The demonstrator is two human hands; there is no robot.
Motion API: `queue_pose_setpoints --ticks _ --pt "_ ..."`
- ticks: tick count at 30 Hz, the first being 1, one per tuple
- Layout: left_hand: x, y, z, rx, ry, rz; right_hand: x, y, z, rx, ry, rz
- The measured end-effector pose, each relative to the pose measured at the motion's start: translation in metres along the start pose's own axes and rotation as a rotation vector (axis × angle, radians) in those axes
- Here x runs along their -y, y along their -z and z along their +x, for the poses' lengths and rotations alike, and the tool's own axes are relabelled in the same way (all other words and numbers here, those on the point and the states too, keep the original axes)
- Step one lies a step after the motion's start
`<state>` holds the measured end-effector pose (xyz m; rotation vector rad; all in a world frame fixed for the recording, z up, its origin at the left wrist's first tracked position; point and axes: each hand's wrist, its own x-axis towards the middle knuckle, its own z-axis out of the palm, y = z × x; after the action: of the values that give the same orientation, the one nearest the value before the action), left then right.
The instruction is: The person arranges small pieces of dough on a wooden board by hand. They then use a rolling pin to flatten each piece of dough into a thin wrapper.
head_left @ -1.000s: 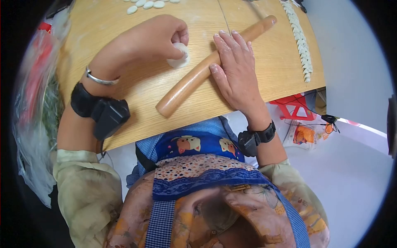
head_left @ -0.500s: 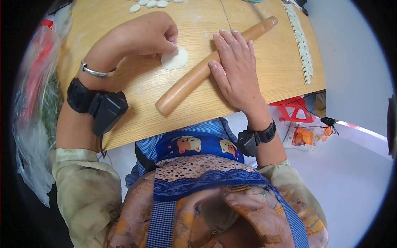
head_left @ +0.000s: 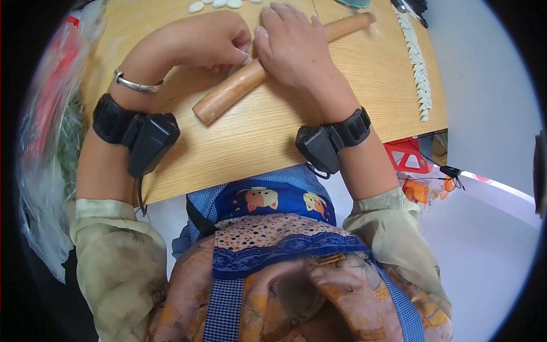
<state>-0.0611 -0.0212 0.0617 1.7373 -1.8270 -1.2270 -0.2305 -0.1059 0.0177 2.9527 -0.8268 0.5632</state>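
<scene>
My left hand (head_left: 215,39) is closed, thumb and fingers pinching the edge of a thin round dough wrapper (head_left: 234,69). Only a sliver of that wrapper shows; the hands and the pin cover the rest. A wooden rolling pin (head_left: 228,93) lies slantwise on the table, its near end toward the lower left. Flat across the pin rests my right hand (head_left: 296,48), fingers stretched out and palm down, close beside the left hand. Flour marks its fingers.
Several flat dough discs (head_left: 219,3) lie at the table's far edge. A row of pleated dough pieces (head_left: 417,68) runs along the right side. A teal dish (head_left: 356,3) shows at the top. Clear plastic bags (head_left: 48,148) hang at the left, and a red stool (head_left: 407,157) stands below right.
My right hand and the rolling pin have moved left and away from me, over the dough wrapper. My left hand keeps its pinch and has shifted slightly right.
</scene>
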Motion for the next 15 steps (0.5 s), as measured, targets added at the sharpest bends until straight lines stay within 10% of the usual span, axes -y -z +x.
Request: queue_pose_setpoints --ticks 15 --pt "0.004 -0.001 0.001 -0.005 -0.054 0.090 -0.017 0.058 -0.105 0.051 -0.027 0.096"
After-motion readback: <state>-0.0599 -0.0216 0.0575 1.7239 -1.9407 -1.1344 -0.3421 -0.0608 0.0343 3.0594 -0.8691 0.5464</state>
